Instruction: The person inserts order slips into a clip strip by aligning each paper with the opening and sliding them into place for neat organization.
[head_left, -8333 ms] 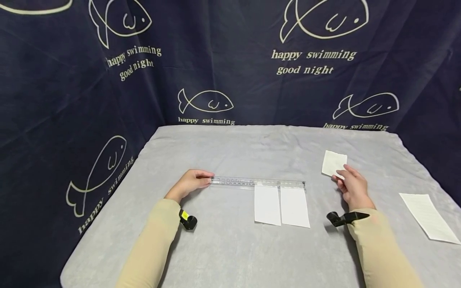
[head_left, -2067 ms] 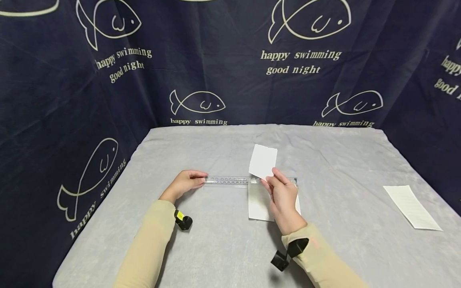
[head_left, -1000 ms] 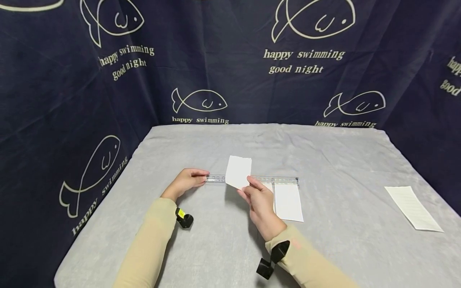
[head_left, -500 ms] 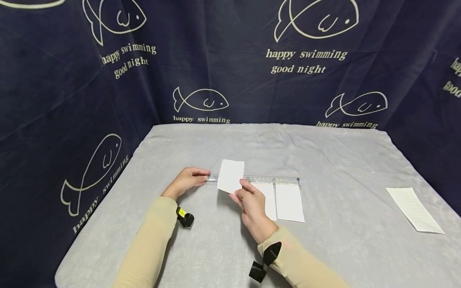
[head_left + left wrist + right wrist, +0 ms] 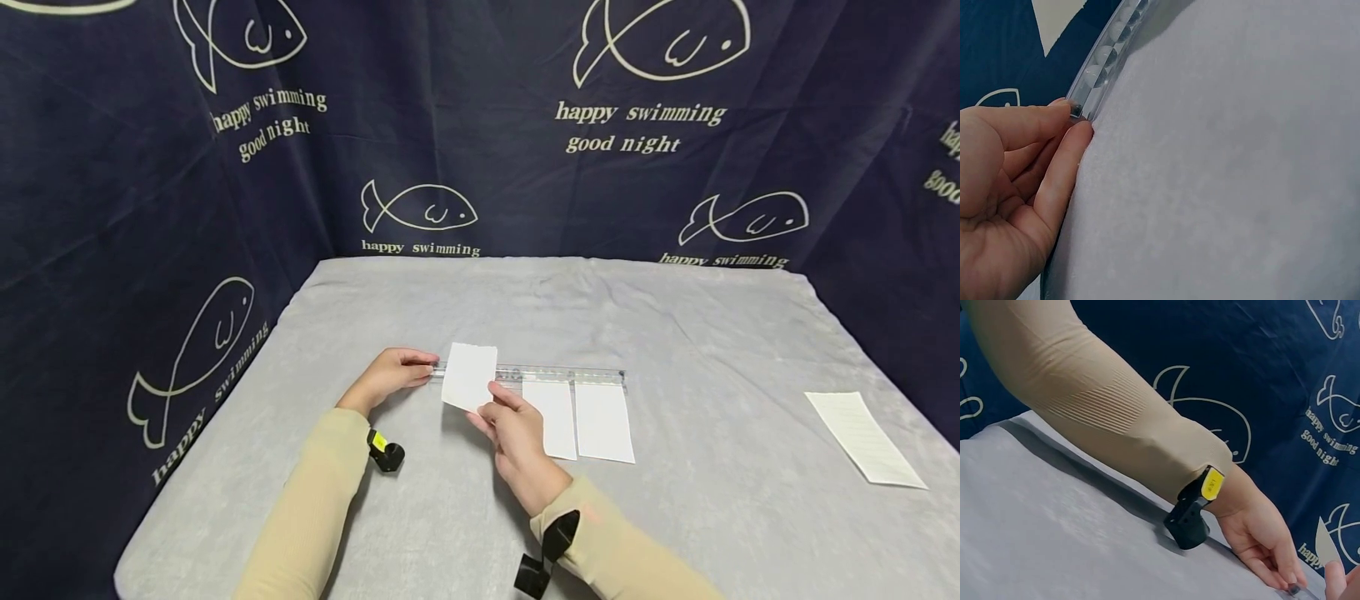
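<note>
A clear plastic ticket rail (image 5: 562, 373) lies crosswise on the cloth. Its channel holds a row of glass-like balls, plain in the left wrist view of the rail (image 5: 1100, 69). My left hand (image 5: 392, 375) pinches the rail's left end between thumb and fingers. A white paper slip (image 5: 469, 375) is pinched at its lower right corner by my right hand (image 5: 517, 437). It is held up and overlaps the rail's left part in the head view. Two more slips, one left (image 5: 551, 417) and one right (image 5: 604, 421), lie with their top edges at the rail.
A longer paper slip (image 5: 862, 437) with faint lines lies alone at the right of the grey cloth-covered table (image 5: 712, 533). A dark blue curtain (image 5: 510, 167) with fish prints stands behind and at both sides. Black camera mounts sit on both wrists.
The right hand has fetched the slip from the back right and carried it left past the other two slips, lowering it over the rail's left part. The left hand keeps its grip.
</note>
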The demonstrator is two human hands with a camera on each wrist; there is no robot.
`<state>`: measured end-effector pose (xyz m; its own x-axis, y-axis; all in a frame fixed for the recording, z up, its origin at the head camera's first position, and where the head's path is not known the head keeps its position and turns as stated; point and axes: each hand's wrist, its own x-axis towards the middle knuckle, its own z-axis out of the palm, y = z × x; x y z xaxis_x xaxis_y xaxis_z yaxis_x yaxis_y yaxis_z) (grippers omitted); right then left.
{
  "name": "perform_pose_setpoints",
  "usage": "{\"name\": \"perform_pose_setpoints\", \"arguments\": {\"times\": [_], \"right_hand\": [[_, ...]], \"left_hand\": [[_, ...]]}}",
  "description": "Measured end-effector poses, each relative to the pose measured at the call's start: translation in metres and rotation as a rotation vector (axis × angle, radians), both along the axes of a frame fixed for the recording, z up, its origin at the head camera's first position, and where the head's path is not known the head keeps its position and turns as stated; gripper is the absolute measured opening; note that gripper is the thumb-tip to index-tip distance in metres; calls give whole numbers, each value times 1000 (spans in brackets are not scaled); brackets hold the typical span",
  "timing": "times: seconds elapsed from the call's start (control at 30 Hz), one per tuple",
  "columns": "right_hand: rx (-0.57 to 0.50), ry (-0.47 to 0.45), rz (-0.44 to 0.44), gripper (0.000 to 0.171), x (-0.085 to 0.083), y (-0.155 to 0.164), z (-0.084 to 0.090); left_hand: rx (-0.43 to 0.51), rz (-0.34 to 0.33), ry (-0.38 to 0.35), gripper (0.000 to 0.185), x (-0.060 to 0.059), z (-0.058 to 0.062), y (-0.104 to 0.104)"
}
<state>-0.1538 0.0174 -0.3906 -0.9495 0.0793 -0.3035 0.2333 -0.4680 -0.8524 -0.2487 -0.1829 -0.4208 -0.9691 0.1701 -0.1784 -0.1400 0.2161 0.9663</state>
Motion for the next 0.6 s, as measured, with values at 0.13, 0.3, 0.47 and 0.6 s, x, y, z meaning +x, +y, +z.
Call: {"name": "perform_pose_setpoints", "arguments": {"times": [0.13, 0.3, 0.47, 0.6], "right_hand": [[10, -5, 23, 49, 4, -3, -2], [18, -8, 47, 51, 11, -7, -5], [14, -10, 65, 51, 17, -10, -7], [8, -25, 87, 50, 20, -12, -6]], "left_hand": [[2, -8, 11, 28, 0, -1, 0], [6, -4, 9, 28, 0, -1, -1], [6, -9, 14, 29, 0, -2, -1], [16, -19, 23, 29, 0, -3, -2]]}}
